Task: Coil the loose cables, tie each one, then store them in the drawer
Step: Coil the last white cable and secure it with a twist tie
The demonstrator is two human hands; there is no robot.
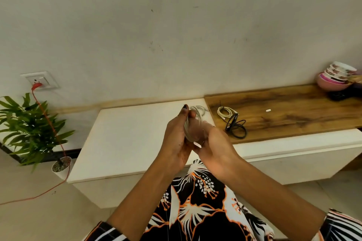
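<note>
Where the two hands meet above the white cabinet top (125,135), a grey-white cable (193,121) sits gathered in loops between them, its upper arcs rising past the fingertips toward the wall. Left hand (176,141): fingers curled round the left side of the bundle, thumb raised at the top. Right hand (213,145): fingers closed on the lower right of the loops, with a small pale piece showing at its fingertips (a connector or a tie; too blurred to tell).

Nearby, on the wooden counter (293,111): one cream coiled cable (225,112), bound with a dark tie, and just beside it one black cable (236,126) lying loosely looped. A small white item (268,110) lies apart further right.

Far right: stacked bowls (337,76). Far left: potted plant (33,129), wall socket (40,81) and a red cord (49,121) trailing from it to the floor.
</note>
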